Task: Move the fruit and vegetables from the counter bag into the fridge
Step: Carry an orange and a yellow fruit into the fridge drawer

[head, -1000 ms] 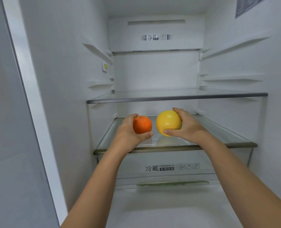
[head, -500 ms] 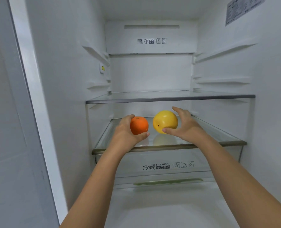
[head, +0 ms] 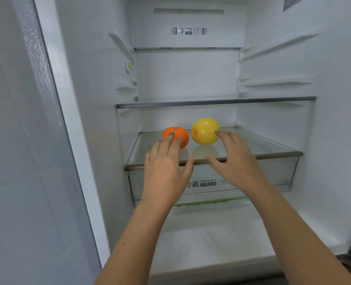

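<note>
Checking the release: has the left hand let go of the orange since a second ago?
Yes. The left hand has opened and drawn back toward the shelf's front rim; the orange sits on the glass.

Round orange fruit (head: pixel 177 135), smooth glossy skin, a small dark stem dimple facing up. It sits on the lower glass fridge shelf (head: pixel 273 150), left of centre, about midway between front and back edges; my fingers cover its lower left. Larger round yellow fruit (head: pixel 205 131), glossy, a small dark spot on its left side, sits just right of the orange one, apart from it. Both reflect faintly in the glass.
</note>
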`<state>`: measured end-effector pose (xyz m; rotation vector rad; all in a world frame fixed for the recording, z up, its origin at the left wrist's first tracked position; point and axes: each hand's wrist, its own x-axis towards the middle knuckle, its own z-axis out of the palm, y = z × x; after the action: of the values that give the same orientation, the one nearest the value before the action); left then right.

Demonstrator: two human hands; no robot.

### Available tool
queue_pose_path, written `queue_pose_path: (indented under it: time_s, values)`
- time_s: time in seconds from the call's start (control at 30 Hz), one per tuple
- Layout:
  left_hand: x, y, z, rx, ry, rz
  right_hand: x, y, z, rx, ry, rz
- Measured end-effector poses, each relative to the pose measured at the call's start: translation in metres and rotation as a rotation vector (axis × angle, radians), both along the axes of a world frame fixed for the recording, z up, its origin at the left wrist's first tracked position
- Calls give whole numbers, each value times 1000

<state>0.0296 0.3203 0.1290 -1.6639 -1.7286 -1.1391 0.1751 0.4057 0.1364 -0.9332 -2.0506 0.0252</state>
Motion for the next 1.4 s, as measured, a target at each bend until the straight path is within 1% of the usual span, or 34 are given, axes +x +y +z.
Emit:
queue_pose_path:
  time_s: [0.1, 0.23, 0.43, 0.6, 0.73, 0.83, 0.97, 1.07, 1.23, 1.4]
  values:
    - [-1, -21, -14, -20, 28, 10, -6, -29, -15, 57, -40, -2]
    - [0, -55, -34, -71, 52, -14, -13, -73, -36, 115, -42, -63]
    - [0, -110, -68, -36, 45, -72, -17, -136, -64, 160, -95, -107]
    - [5, -150, -87, -17, 88, -13, -18, -174, -79, 117, -106, -22]
    - [11, -180, -100, -27, 100, 124, -19, -193, -88, 124, -119, 92]
    - [16, -205, -109, -78, 95, 252, -19, -206, -93, 146, -127, 187]
    - [25, -247, -120, -142, 18, 433, -21, -228, -104, 146, -145, 369]
    - [35, -285, -135, -181, -85, 550, -24, -251, -115, 144, -180, 537]
    - [55, -364, -154, -258, -172, 771, -38, -310, -130, 141, -200, 760]
    - [73, -452, -147, -240, -200, 1025, -49, -390, -129, 151, -171, 993]
